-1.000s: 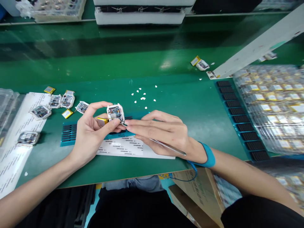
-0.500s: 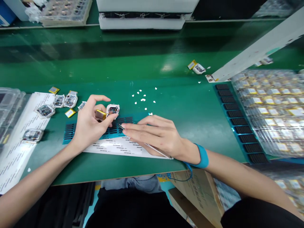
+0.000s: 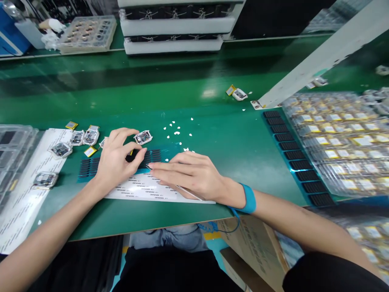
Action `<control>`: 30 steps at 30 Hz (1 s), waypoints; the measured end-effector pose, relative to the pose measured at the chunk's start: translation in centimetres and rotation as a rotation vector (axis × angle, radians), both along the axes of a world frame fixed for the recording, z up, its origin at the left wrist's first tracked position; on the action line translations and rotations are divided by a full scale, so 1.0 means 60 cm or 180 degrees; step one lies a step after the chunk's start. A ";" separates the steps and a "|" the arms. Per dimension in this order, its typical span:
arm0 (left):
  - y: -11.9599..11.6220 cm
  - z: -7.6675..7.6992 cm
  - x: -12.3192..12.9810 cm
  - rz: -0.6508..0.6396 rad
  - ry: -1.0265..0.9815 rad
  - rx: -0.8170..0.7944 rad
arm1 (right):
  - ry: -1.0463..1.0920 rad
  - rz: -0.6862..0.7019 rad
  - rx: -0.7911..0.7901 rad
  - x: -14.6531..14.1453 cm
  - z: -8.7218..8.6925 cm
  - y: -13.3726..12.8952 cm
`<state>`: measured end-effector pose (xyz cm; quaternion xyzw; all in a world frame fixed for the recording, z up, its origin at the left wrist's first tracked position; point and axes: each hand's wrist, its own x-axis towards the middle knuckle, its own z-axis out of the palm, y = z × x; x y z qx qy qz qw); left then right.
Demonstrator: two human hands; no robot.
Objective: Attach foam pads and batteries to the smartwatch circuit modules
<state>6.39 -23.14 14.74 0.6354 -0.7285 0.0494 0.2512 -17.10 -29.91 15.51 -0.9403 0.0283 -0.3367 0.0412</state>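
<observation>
My left hand [image 3: 117,158] is curled over the blue ribbed mat [image 3: 88,168], with a sliver of gold pouch battery [image 3: 131,152] showing between its fingers. Just beyond the fingertips, a white-framed watch circuit module [image 3: 142,137] lies apart from the hand. My right hand [image 3: 188,174] rests on the mat and a white printed label sheet [image 3: 142,188], shut on steel tweezers [image 3: 190,192] whose tips point left toward my left hand. Most of the battery is hidden by my fingers.
Several modules [image 3: 60,150] and a gold battery [image 3: 90,151] lie at left on a printed white sheet [image 3: 56,138]. A large clear tray of batteries [image 3: 334,138] stands at right. White flecks [image 3: 176,132] are scattered on the green bench.
The watch module has left my left hand and now lies on the mat, apart from the gold battery. My right hand has moved slightly left, and the view has shifted.
</observation>
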 end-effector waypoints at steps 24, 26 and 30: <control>0.013 -0.015 -0.017 -0.0228 -0.0334 0.0733 | 0.0215 -0.0161 -0.0348 -0.007 0.005 -0.010; 0.014 -0.015 -0.019 -0.0333 -0.0279 0.0744 | 0.0257 -0.0201 -0.0319 -0.008 0.005 -0.012; 0.013 -0.016 -0.027 -0.0590 -0.0198 0.0780 | 0.0249 -0.0305 -0.0317 -0.008 0.008 -0.019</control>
